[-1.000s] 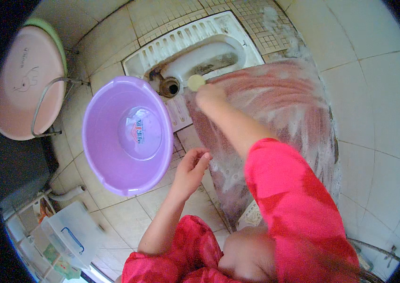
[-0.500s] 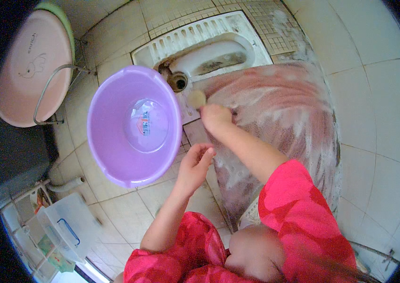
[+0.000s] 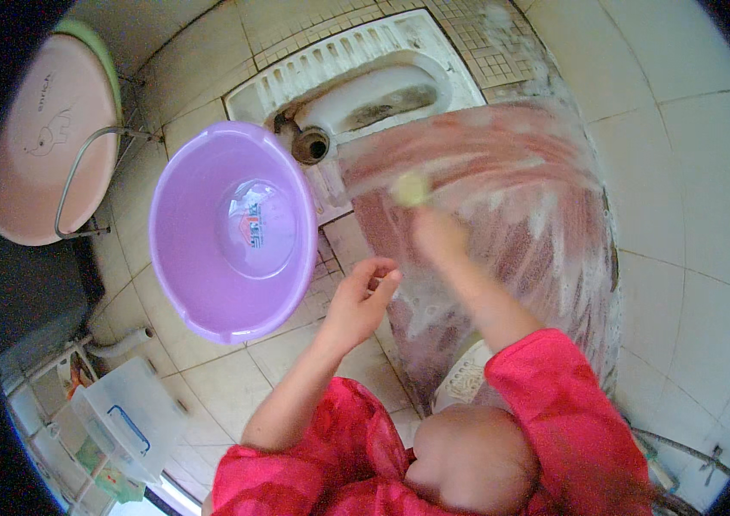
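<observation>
My right hand (image 3: 441, 236), blurred by motion, is closed round what looks like a scrubbing brush with a round pale green head (image 3: 411, 189). The brush head is over the upper left part of a reddish mat (image 3: 511, 232), which is wet and streaked with white suds. My left hand (image 3: 362, 297) hangs in the air between the purple basin and the mat. Its fingers are loosely curled, the thumb a little apart from them, and nothing shows in it.
A purple basin (image 3: 176, 215) stands on the tiled floor at left. Beyond the mat lies a white squat toilet (image 3: 339, 73) with a drain hole. A pink basin (image 3: 64, 163) leans in a metal rack. A clear plastic box (image 3: 137, 413) is at lower left; a tiled wall (image 3: 683, 198) borders the right.
My right hand has moved the brush rightward from the mat's left edge onto its sudsy surface. My left hand has barely moved. The view has shifted slightly.
</observation>
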A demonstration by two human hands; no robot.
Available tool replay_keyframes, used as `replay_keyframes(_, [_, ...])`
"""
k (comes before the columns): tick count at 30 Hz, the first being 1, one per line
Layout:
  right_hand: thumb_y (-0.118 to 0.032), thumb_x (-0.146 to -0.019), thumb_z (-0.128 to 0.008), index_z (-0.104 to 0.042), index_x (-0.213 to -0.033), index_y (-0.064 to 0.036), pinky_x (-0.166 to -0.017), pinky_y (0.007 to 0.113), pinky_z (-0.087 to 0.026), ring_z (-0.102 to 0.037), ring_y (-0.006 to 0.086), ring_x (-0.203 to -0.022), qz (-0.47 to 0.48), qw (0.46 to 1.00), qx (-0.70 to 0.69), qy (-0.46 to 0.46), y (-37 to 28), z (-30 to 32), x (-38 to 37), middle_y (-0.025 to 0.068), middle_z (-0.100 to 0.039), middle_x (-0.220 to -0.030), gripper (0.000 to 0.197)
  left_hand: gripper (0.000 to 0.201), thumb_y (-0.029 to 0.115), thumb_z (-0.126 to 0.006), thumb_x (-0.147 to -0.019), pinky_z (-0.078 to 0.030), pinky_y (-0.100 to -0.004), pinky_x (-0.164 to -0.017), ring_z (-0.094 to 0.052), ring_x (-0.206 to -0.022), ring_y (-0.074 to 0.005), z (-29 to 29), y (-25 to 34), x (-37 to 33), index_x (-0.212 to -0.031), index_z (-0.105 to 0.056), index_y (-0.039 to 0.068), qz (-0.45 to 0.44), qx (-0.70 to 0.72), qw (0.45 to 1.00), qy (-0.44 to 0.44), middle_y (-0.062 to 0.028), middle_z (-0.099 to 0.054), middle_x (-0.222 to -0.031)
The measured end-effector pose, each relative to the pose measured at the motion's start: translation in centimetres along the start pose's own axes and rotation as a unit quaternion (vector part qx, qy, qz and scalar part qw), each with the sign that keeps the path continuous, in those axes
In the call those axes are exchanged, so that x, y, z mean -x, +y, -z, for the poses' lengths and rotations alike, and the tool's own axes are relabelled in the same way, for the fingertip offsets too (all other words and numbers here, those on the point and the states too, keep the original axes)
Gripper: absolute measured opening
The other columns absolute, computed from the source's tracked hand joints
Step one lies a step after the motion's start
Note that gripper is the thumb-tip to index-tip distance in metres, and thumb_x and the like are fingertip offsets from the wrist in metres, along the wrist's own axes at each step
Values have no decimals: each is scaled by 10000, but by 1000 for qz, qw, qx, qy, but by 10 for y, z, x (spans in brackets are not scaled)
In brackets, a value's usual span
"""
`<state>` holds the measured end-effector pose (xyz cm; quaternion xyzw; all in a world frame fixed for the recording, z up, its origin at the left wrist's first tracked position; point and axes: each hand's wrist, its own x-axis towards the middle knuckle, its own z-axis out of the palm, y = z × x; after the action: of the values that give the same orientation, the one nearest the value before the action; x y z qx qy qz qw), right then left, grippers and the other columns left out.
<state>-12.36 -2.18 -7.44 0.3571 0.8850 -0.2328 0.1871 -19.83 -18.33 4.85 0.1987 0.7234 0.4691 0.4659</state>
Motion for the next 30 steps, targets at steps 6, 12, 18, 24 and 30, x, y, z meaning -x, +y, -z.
replay_keyframes(6, [-150,-771,-449,-584,-777,-23,-506,394,-477,-617,276,-648,51,984,167,43,68,55,20,158,-611,-757,185,255,218,-525,-827,-436,-278,-636,-534,-703,-160,22,24,-3,-999,-515,30,9,-136,988,-66,-101,-573,-832])
replay_keyframes(12, [-244,-857,-345,-579,-870,38,-647,439,-449,-574,357,-782,-226,956,-137,129,151,97,39,230,-587,-831,367,249,218,-517,-843,-417,-256,-634,-482,-697,-107,60,31,24,-999,-515,25,53,-199,968,-142,-49,-544,-800])
replay_keyframes(18, [-315,-867,-316,-562,-870,-37,-619,445,-468,-596,328,-715,-4,995,-15,-99,26,-27,55,181,-600,-778,371,238,202,-502,-850,-406,-252,-655,-470,-724,-106,59,52,18,-999,-503,16,88,-198,966,-139,-35,-537,-802])
replay_keyframes(24, [-345,-876,-289,-580,-923,-32,-667,434,-451,-590,322,-747,-154,972,-42,171,227,74,54,167,-611,-792,430,221,170,-456,-866,-399,-233,-620,-462,-699,-98,65,57,19,-1035,-479,30,119,-190,968,-116,-31,-551,-832])
replay_keyframes(30, [-212,-835,-396,-574,-846,-28,-590,434,-454,-587,309,-674,-197,969,-116,97,167,28,69,172,-597,-764,257,213,168,-464,-862,-389,-219,-584,-457,-677,-85,53,52,8,-1028,-486,36,144,-145,973,-109,-25,-552,-829])
